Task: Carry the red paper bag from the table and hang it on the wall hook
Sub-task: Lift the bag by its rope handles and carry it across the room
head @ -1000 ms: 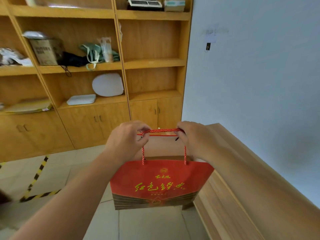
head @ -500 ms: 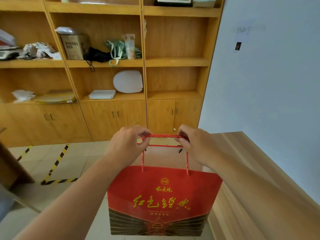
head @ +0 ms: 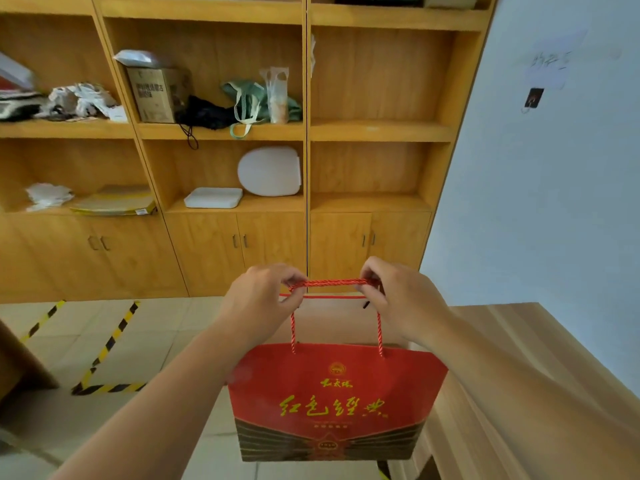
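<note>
Both arms reach forward; the left hand [head: 258,303] and right hand [head: 401,299] pinch the rope handle [head: 334,283], fingers closed, and the red bag [head: 336,393] hangs below.

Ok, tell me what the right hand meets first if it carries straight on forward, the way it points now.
Likely the closed wooden cabinet doors under the shelves. The right hand, its grip on the red twisted rope handle, has open air ahead; depth is unclear.

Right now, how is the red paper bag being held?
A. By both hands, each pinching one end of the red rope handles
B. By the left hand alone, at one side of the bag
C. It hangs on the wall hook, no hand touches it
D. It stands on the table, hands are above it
A: the left hand and the right hand each grip an end of the rope handles, and the red paper bag hangs below them in the air, off the table and far from the wall hook.
</note>
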